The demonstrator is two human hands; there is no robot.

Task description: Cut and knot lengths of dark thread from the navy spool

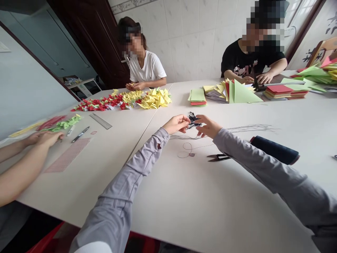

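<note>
Above the middle of the white table, a small tangle of looped black cords [194, 119] lies between my two hands. My left hand [177, 124] has its thumb and fingers closed in a pinch at the left edge of the tangle. From the right, my right hand [210, 126] reaches in with fingers apart, the fingertips close beside the cords. Long dark threads [252, 128] stretch across the table under and past my hands. Nearer me is a loop of thread with a small reddish piece [192, 154]. Thread snips [218, 157] lie partly under my right forearm.
A dark thread cone [275, 150] lies beyond my right forearm. Folded paper pieces [155, 98] and coloured paper stacks [197, 96] line the far side. Left are a ruler [100, 121], pen [80, 134], pink sheet [67, 155] and a co-worker's arms [31, 158]. Two people sit opposite.
</note>
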